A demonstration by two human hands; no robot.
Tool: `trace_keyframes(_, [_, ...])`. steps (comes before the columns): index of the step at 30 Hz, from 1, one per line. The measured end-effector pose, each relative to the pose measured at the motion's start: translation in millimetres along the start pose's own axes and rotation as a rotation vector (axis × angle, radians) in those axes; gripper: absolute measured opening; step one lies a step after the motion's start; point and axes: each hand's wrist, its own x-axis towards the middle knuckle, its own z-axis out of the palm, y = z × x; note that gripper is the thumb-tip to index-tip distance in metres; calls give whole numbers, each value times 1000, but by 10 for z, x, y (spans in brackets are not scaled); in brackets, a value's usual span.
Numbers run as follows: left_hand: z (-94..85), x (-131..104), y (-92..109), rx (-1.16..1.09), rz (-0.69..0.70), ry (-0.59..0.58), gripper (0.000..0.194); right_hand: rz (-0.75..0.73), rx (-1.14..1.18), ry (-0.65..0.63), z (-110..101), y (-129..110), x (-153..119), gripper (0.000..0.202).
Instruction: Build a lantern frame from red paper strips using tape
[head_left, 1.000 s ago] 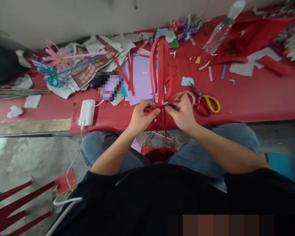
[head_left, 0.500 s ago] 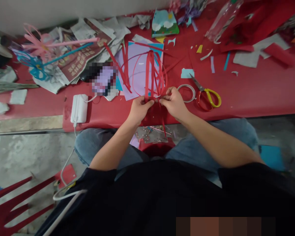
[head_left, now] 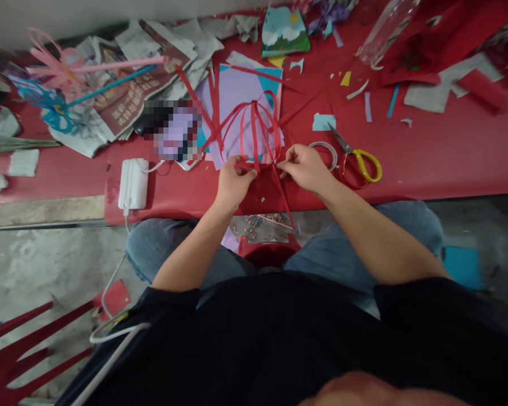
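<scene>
Left hand [head_left: 233,180] and right hand [head_left: 303,169] (angled inward) in pinch grips on red strips [head_left: 254,107]

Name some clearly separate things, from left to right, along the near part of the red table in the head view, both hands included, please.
White box, left hand, right hand, scissors with yellow and red handles.

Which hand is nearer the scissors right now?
Right. The right hand is just left of the scissors, with the white ring between them; the left hand is farther left, beyond the right hand.
</scene>
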Motion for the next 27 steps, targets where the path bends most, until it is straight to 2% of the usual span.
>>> trace_keyframes(2, [-44, 17, -16, 41, 31, 23, 48, -28, -87, 10, -176, -108, -73, 23])
trace_keyframes(5, [-132, -7, 14, 124, 64, 30, 55, -145, -425, 87, -536, -224, -201, 12])
trace_keyframes(9, [-292, -150, 203, 362, 170, 61, 65, -178, -764, 34, -932, -125, -316, 25])
trace_keyframes(11, [-353, -242, 325, 456, 266, 95, 59, -165, -870, 1, -987, 16, -330, 24])
trace_keyframes(14, [-370, -372, 477, 562, 368, 86, 40, -190, -983, 12, -919, 198, -334, 11])
trace_keyframes(16, [-337, -452, 542, 626, 439, 102, 36, -216, -1015, 66, -856, 238, -353, 9])
trace_keyframes(19, [-275, -556, 593, 649, 542, 129, 34, -232, -957, 168, -849, 176, -410, 8])
trace_keyframes(23, [-236, -650, 612, 575, 529, 64, 24, -248, -796, 287, -1007, 42, -470, 5])
trace_keyframes(27, [-198, -717, 598, 523, 549, 2, 20, -260, -642, 526, -1152, 2, -479, 3])
